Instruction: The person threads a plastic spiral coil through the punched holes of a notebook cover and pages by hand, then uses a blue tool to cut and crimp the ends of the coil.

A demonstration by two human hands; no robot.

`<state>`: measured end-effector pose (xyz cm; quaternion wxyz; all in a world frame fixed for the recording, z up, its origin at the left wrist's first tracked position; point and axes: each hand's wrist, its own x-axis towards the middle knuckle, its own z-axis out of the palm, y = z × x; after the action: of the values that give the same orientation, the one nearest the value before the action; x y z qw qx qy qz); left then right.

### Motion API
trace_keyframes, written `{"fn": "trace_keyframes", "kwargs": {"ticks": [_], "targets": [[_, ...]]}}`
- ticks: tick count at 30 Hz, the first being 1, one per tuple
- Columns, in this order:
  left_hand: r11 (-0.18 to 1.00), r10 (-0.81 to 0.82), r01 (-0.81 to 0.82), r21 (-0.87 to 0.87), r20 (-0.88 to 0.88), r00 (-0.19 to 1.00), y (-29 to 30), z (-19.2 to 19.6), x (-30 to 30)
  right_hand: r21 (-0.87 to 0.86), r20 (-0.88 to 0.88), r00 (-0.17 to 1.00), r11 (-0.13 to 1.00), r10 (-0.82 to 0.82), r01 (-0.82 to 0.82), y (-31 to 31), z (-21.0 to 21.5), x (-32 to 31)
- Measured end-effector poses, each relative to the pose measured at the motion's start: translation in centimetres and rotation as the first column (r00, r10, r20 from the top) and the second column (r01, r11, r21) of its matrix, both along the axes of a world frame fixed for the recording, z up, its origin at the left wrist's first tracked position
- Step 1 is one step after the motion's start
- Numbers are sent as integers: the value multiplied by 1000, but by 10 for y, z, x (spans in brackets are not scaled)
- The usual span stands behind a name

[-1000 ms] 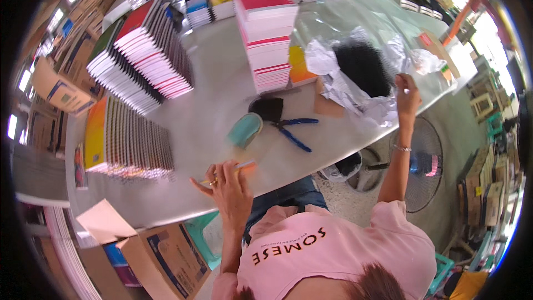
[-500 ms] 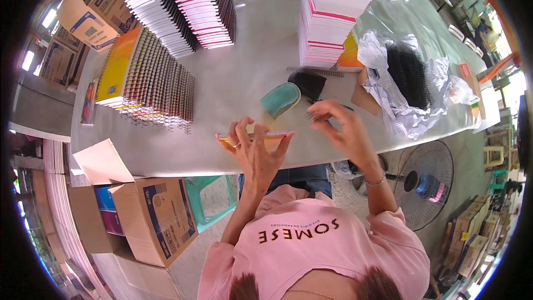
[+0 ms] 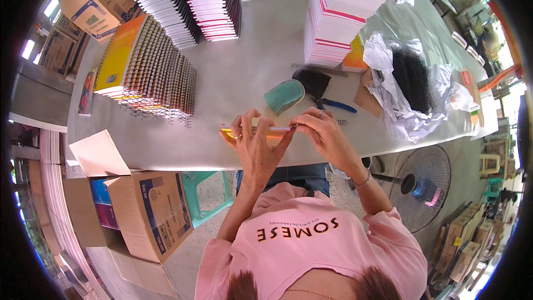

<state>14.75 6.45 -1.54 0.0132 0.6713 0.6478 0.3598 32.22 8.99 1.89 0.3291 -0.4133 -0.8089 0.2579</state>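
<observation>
Left of centre: left hand (image 3: 252,141) pinches the near end of a thin yellow-orange notebook (image 3: 250,132) lying flat at the near table (image 3: 244,78) edge, fingers closed on its cover and spine edge. Right of it: right hand (image 3: 325,133) with fingertips pinched on the other end of a thin wire spiral (image 3: 275,128) running along the notebook's top edge. Both hands are closed, neither released.

Risks, left to right:
- Notebook sits at the table edge; a loose left grip likely lets it slide off toward the cardboard box (image 3: 147,211) at lower left.
- Spiral is thin; a skewed right-hand pinch could bend it or miss holes. Hole alignment is too small to tell.
- Teal mitt-shaped pad (image 3: 284,96) and blue-handled pliers (image 3: 330,103) lie just above the hands; an elbow swing could knock them.
- Clear plastic bag of black coils (image 3: 413,86) at centre right near the far table edge could snag.
</observation>
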Motion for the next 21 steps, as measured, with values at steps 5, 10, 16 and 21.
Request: {"fn": "trace_keyframes", "kwargs": {"ticks": [5, 10, 16, 21], "targets": [[1000, -6, 6, -11, -10, 1000, 0, 0, -1, -14, -58, 998, 1000, -9, 8, -3, -2, -1], [999, -11, 9, -33, -66, 998, -2, -2, -4, -112, -122, 992, 994, -30, 16, -6, 0, -6], [998, -15, 11, -63, -76, 997, -1, -3, -5, -16, -16, 1000, 1000, -20, 19, -4, -9, -4], [997, -32, 28, -68, -65, 997, -1, 1, -5, 30, 85, 996, 1000, -10, 7, -2, -6, -4]]}}
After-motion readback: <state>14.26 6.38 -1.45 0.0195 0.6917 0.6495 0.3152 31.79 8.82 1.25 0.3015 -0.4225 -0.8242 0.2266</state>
